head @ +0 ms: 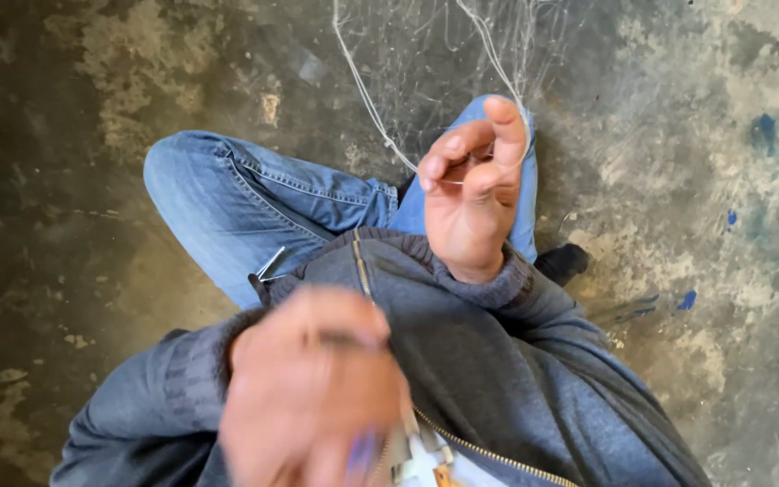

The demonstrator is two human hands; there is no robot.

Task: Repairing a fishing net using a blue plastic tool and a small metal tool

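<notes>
Pinching a thin white line (380, 126) of fine netting (462, 36) above the bent knee (200, 180), the right hand (472, 194) curls closed; the blurred left hand (313, 392), nearer, seems clenched on a small tool over stained concrete floor (696, 135).

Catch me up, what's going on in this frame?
A person in a grey zip jacket and blue jeans sits on a stained concrete floor. The right hand is raised, pinching a thin white line that runs up to a fine mesh net. The left hand is close to the camera and motion-blurred, apparently holding a small blue-tipped tool; what exactly is unclear.
</notes>
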